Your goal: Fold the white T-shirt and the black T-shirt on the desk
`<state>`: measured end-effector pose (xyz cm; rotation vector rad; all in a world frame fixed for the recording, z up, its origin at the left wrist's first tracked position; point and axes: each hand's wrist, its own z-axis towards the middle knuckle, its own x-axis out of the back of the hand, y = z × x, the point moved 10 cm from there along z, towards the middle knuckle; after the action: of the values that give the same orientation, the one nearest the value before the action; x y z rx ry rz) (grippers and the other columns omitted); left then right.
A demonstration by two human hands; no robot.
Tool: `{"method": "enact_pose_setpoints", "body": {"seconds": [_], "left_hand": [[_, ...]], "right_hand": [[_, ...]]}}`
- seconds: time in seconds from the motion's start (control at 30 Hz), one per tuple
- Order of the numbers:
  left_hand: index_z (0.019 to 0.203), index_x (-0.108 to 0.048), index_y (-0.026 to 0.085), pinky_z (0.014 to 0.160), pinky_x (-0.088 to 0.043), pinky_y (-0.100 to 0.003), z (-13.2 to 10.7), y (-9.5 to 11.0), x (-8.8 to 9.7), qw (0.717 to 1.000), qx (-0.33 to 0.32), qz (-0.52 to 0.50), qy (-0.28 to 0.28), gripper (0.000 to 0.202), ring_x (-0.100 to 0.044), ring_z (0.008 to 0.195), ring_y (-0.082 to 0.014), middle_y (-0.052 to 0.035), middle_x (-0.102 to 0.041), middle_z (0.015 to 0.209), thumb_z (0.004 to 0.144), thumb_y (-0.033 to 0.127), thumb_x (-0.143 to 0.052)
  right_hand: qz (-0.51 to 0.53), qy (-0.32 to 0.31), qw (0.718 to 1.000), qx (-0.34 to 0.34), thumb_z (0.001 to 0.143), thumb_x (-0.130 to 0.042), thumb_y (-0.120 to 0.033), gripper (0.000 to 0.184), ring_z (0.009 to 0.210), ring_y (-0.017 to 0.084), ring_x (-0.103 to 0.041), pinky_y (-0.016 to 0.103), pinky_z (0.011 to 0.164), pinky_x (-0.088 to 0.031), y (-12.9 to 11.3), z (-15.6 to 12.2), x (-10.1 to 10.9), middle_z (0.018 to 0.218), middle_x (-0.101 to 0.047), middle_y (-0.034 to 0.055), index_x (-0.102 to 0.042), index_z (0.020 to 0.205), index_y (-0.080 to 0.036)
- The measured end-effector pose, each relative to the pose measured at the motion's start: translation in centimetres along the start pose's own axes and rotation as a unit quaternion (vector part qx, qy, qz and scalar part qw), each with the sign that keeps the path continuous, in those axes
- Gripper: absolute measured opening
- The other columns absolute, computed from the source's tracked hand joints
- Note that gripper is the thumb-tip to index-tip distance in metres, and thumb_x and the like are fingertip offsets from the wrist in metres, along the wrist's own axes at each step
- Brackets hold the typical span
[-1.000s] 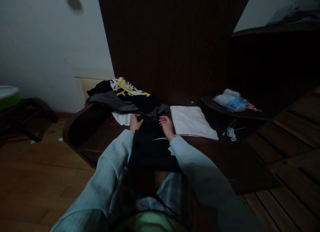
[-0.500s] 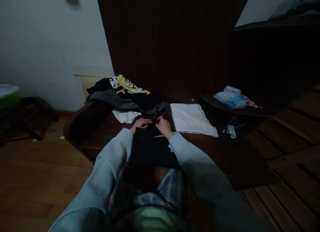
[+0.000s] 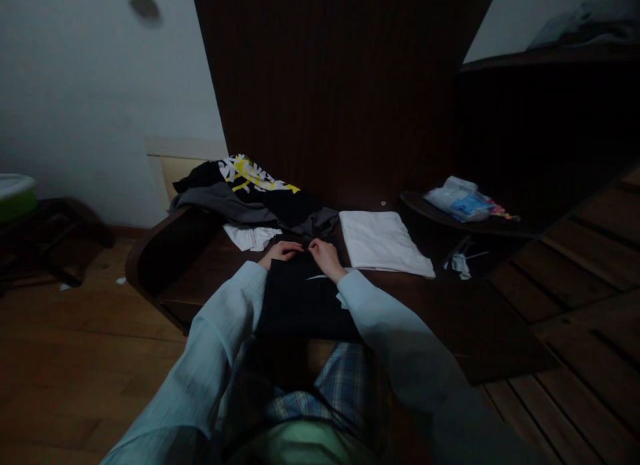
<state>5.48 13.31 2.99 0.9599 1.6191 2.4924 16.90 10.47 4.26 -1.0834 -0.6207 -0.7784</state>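
Observation:
A black garment [image 3: 305,305] lies folded into a flat, roughly square shape in front of me, with a thin white mark on it partly covered by my right arm. At its far edge my left hand [image 3: 283,251] has its fingers bent together on the dark cloth. Close beside it, my right hand [image 3: 326,257] pinches the same far edge between thumb and fingers. The fingertips of both hands nearly meet, and the dark fabric between them is hard to make out. To the right of my right hand rests a folded white garment [image 3: 383,241].
Behind my hands is a heap of black and grey clothes [image 3: 260,201] with a yellow and white print. A crumpled white cloth [image 3: 250,237] pokes out below it. A plastic bag [image 3: 459,199] sits on a small shelf at right. The dark wooden bench [image 3: 187,278] has a curved left end.
The hands stay at the garment's far edge, with the fingertips drawn slightly closer together. The whole view has shifted a little.

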Motion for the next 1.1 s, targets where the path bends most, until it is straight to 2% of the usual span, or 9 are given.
{"method": "enact_pose_setpoints", "body": {"seconds": [0.17, 0.3, 0.47, 0.63, 0.77, 0.87, 0.93, 1.03, 1.1], "left_hand": [[0.075, -0.067, 0.017, 0.063, -0.042, -0.026, -1.0, -0.9, 1.8, 0.988, 0.072, -0.117, 0.074, 0.033, -0.055, 0.059, -0.0156, -0.0028, -0.061, 0.056, 0.071, 0.045, -0.051], [0.059, -0.066, 0.015, 0.055, -0.041, -0.026, -2.3, -1.8, 1.8, 0.982, 0.123, -0.137, 0.037, 0.057, -0.052, 0.052, -0.0151, -0.0061, -0.060, 0.051, 0.072, 0.064, -0.038], [0.057, -0.066, 0.017, 0.070, -0.043, -0.029, -4.0, -0.9, 1.8, 0.989, 0.100, -0.104, -0.019, 0.063, -0.058, 0.070, -0.0198, -0.0091, -0.065, 0.069, 0.071, 0.068, -0.034], [0.068, -0.066, 0.017, 0.089, -0.038, -0.032, -5.4, 1.7, 1.0, 0.997, 0.011, 0.020, -0.069, 0.035, -0.054, 0.091, -0.0203, -0.0067, -0.062, 0.092, 0.061, 0.050, -0.063], [0.071, -0.062, 0.014, 0.090, -0.038, -0.035, -6.0, 1.4, 0.8, 0.997, 0.008, 0.044, -0.064, 0.035, -0.053, 0.094, -0.0212, -0.0079, -0.060, 0.096, 0.060, 0.047, -0.065], [0.080, -0.058, 0.014, 0.076, -0.046, -0.034, -6.0, -0.2, 1.1, 0.997, 0.073, -0.014, -0.033, 0.040, -0.057, 0.081, -0.0200, -0.0054, -0.062, 0.084, 0.066, 0.052, -0.057], [0.085, -0.056, 0.014, 0.071, -0.048, -0.033, -5.9, -1.2, 2.1, 0.993, 0.104, -0.044, 0.025, 0.044, -0.058, 0.078, -0.0198, -0.0043, -0.062, 0.080, 0.067, 0.054, -0.054], [0.089, -0.055, 0.013, 0.076, -0.047, -0.034, -5.7, -1.6, 3.7, 0.987, 0.106, -0.044, 0.112, 0.049, -0.057, 0.087, -0.0222, -0.0063, -0.063, 0.088, 0.065, 0.056, -0.054], [0.089, -0.055, 0.013, 0.078, -0.046, -0.035, -5.6, -1.8, 3.9, 0.986, 0.105, -0.048, 0.122, 0.049, -0.057, 0.089, -0.0234, -0.0076, -0.063, 0.091, 0.065, 0.055, -0.054]], "right_hand": [[0.147, -0.077, 0.982, -0.087, 0.082, -0.044, -0.025, 0.019, 0.060, 0.013, -0.059, 0.024, 0.061, -0.042, 1.6, 0.4, -0.4, 0.062, -0.063, 0.0021, -0.061, 0.080, -0.018], [0.277, -0.114, 0.951, -0.073, 0.080, -0.045, -0.029, 0.021, 0.063, 0.011, -0.060, 0.025, 0.063, -0.045, 2.9, -1.0, 1.5, 0.074, -0.066, 0.0030, -0.059, 0.090, -0.017], [0.087, -0.053, 0.995, 0.002, 0.075, -0.049, -0.031, 0.017, 0.068, 0.015, -0.056, 0.028, 0.067, -0.042, 4.8, -4.5, 6.5, 0.070, -0.061, 0.0032, -0.059, 0.072, -0.018], [-0.026, -0.111, 0.991, 0.066, 0.065, -0.056, -0.026, 0.010, 0.075, 0.017, -0.053, 0.028, 0.071, -0.039, 4.1, -6.5, 6.8, 0.077, -0.057, 0.0039, -0.055, 0.070, -0.018], [0.021, -0.154, 0.987, 0.041, 0.061, -0.052, -0.019, 0.009, 0.068, 0.014, -0.051, 0.026, 0.065, -0.038, 4.2, -6.3, 6.3, 0.072, -0.055, -0.0002, -0.048, 0.069, -0.019], [0.115, -0.079, 0.990, 0.007, 0.066, -0.047, -0.025, 0.008, 0.062, 0.013, -0.049, 0.024, 0.059, -0.038, 4.4, -5.0, 7.4, 0.066, -0.052, -0.0037, -0.043, 0.071, -0.021], [0.162, -0.001, 0.986, -0.026, 0.068, -0.047, -0.030, 0.012, 0.059, 0.013, -0.048, 0.023, 0.056, -0.038, 5.2, -4.2, 7.8, 0.062, -0.049, -0.0051, -0.041, 0.074, -0.022], [0.183, 0.056, 0.979, -0.073, 0.068, -0.048, -0.034, 0.016, 0.058, 0.013, -0.049, 0.025, 0.056, -0.040, 6.4, -3.7, 6.8, 0.061, -0.049, -0.0054, -0.040, 0.075, -0.022], [0.171, 0.060, 0.979, -0.089, 0.068, -0.049, -0.034, 0.016, 0.060, 0.014, -0.051, 0.027, 0.058, -0.041, 6.8, -3.6, 5.8, 0.062, -0.052, -0.0045, -0.042, 0.075, -0.022]]}}
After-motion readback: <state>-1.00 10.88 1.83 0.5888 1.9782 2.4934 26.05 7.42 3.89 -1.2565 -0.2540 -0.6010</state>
